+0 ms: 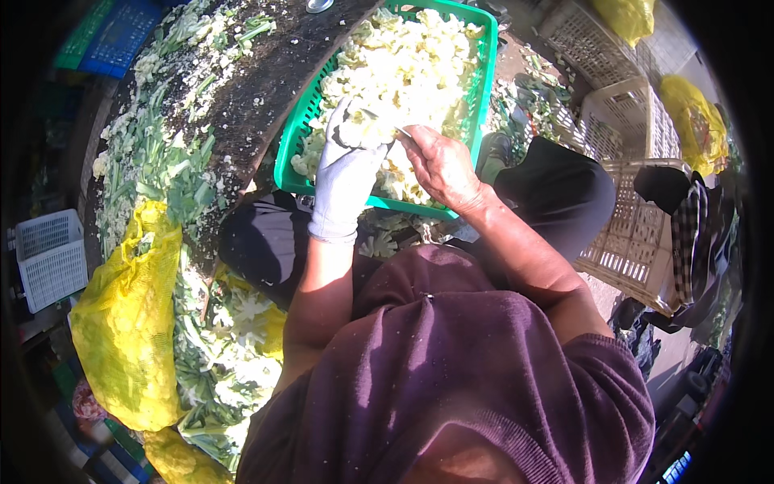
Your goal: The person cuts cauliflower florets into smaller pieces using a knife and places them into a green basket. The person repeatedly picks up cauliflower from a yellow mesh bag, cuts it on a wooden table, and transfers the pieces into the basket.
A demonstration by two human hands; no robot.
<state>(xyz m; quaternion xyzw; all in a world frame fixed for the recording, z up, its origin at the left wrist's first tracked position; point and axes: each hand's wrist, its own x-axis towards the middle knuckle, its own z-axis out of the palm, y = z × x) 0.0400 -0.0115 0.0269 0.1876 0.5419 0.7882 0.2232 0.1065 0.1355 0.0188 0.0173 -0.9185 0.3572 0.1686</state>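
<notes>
My left hand [347, 172], in a whitish knit glove, holds a cauliflower piece [365, 132] over a green plastic basket [488, 78]. My bare right hand [446, 166] grips a small knife [401, 130], its handle hidden in my fingers. A thin strip of its metal shows close to the piece's right side. Beneath both hands, pale cauliflower florets [411, 60] fill the basket in a heap. Strong sunlight washes out much of their detail.
Left of the basket, a dark wooden board [284, 66] carries cauliflower leaves and crumbs [163, 157]. A yellow mesh sack [130, 327] bulges at its near end, beside trimmings on the floor. Beige plastic crates [629, 236] stand at right, clothing draped over one. A white crate [53, 266] sits far left.
</notes>
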